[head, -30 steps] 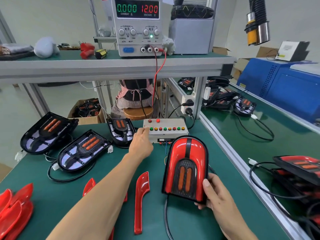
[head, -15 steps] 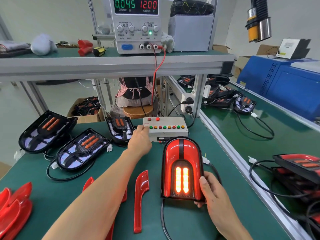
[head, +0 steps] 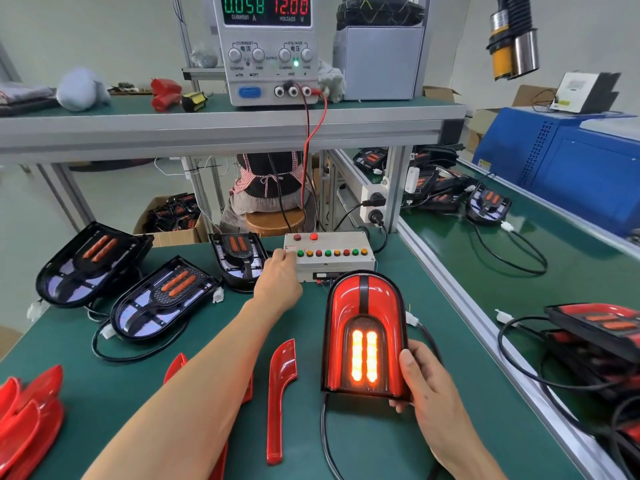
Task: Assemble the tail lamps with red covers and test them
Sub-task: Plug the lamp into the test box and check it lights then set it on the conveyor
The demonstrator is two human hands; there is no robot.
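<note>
Right hand (head: 427, 382) grips the assembled tail lamp (head: 365, 337) at its lower right corner, thumb on the red cover's front face, fingers wrapped behind. The lamp stands propped up on the green worktop (head: 381, 445), front centre, just in front of the switch box (head: 330, 258). Long axis runs near to far: rounded end up and away, flat end down toward the person. Face tilted back toward the camera. The two vertical bars in the dark centre panel glow orange. A black cable leaves the flat end and curls toward the near edge.

Left hand (head: 277, 285) is stretched forward, fingers curled, fingertips on the left end of the switch box by the row of coloured buttons. Cannot tell which button is pressed, or whether the fingers close on anything.

Bench power supply (head: 268, 46) on the upper shelf reads 0.058 A and 12.00 V. Red and black leads drop from it toward the box.

Left of the box: three uncovered lamp housings (head: 162, 299), black, rounded ends pointing toward the near left, unlit orange bars visible. A loose red cover strip (head: 280, 393) lies flat between the two forearms, long axis near to far. More red covers (head: 27, 410) piled at the near left edge. Finished lamps stacked on the right-hand worktop (head: 602, 327).
</note>
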